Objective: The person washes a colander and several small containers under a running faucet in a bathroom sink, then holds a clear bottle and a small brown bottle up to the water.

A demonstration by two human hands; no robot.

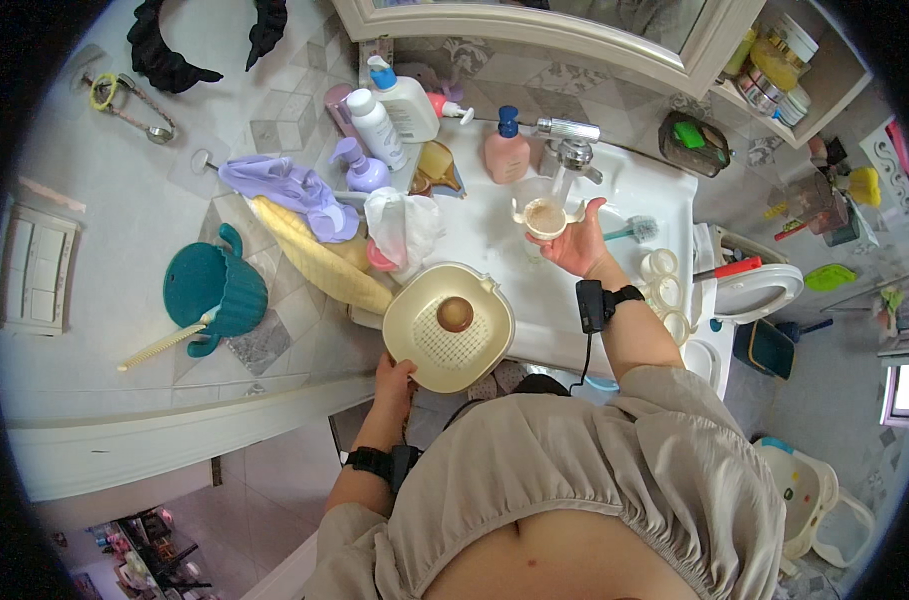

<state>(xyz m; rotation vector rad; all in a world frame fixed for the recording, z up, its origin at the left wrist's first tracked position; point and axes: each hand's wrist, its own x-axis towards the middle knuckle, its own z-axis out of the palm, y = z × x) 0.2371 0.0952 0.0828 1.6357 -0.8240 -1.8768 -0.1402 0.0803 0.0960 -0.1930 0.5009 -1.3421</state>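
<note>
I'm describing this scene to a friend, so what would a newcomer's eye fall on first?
Probably the cream basin at the near left corner of the sink, its rim gripped by the left hand, a round brown object inside. Next, the right hand holding a small cream cup below the silver tap. Then the teal container, left of the yellow cloth.

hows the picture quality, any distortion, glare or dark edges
In the head view, the mirror frame bows under fisheye distortion, corners go black, the far-right window washes out to white, and the cream basin near the middle looks fairly sharp.
</note>
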